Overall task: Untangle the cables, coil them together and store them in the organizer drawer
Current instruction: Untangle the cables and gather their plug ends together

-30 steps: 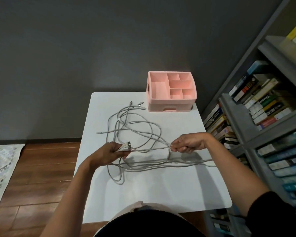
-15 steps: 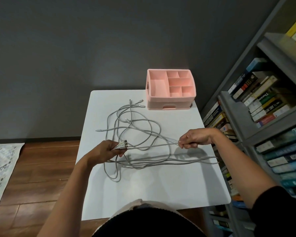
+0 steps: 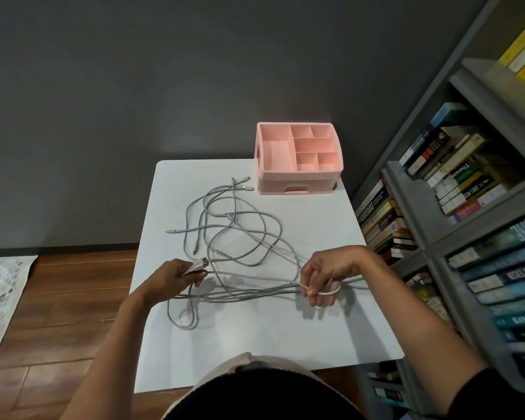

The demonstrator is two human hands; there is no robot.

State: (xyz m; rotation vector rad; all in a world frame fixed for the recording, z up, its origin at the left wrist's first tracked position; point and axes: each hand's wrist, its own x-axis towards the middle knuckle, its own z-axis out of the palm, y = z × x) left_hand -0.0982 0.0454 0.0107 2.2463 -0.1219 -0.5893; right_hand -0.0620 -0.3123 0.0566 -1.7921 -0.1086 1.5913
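Note:
Several grey cables (image 3: 240,237) lie in loose tangled loops across the middle of the white table (image 3: 255,338). My left hand (image 3: 173,278) grips a bundle of white plug ends (image 3: 199,264) at the left of the tangle. My right hand (image 3: 326,272) is lowered over the strands on the right, and a pale cable (image 3: 322,293) loops around its fingers. The pink organizer (image 3: 299,177) stands at the table's far right corner, its bottom drawer closed and its top compartments showing nothing inside.
A grey bookshelf (image 3: 455,237) packed with books runs close along the table's right edge. A dark wall stands behind the table. Wooden floor and a patterned rug (image 3: 0,292) lie to the left.
My right hand has dropped from holding a taut strand in the air down to the cables on the table, where a cable now loops around its fingers. My left hand stays put.

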